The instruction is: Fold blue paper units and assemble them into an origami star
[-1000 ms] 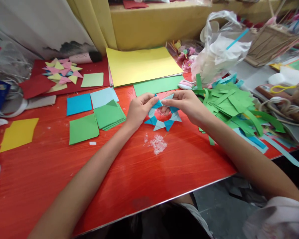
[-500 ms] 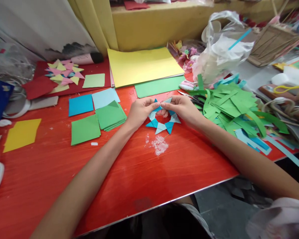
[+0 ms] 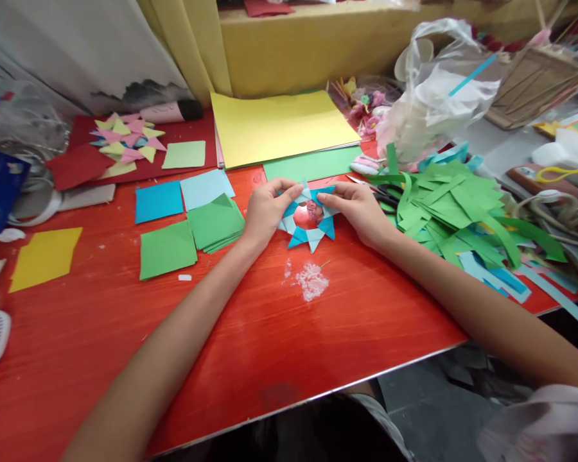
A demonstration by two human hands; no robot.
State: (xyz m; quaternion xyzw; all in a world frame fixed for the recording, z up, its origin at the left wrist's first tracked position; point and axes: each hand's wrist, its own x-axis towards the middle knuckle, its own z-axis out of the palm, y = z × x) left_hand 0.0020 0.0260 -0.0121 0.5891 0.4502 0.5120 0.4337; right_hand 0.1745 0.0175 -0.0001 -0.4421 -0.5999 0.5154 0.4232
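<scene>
Between my two hands is a folded paper star ring (image 3: pixel 314 240) in dark and light blue, with pointed tips all round and an open centre. My left hand (image 3: pixel 270 208) pinches its upper left side between thumb and fingers. On the upper right, my right hand (image 3: pixel 354 208) grips it the same way. Through the hole the red table and part of some fingers show. To the left of my left hand lie a stack of green paper squares (image 3: pixel 215 222), another green square (image 3: pixel 168 250), a blue square (image 3: pixel 158 203) and a light blue square (image 3: pixel 206 188).
Green paper strips (image 3: pixel 457 205) pile up on the right beside scissors (image 3: pixel 388 194). Yellow sheets (image 3: pixel 284 128) lie at the back. A pink and yellow paper star (image 3: pixel 128 138) sits back left, a plastic bag (image 3: pixel 438 96) back right. White residue (image 3: pixel 312 282) marks the red table (image 3: pixel 270 333).
The paper star ring has turned between my hands, so different points face the front. My fingers have moved a little apart, from the top point to its two upper sides.
</scene>
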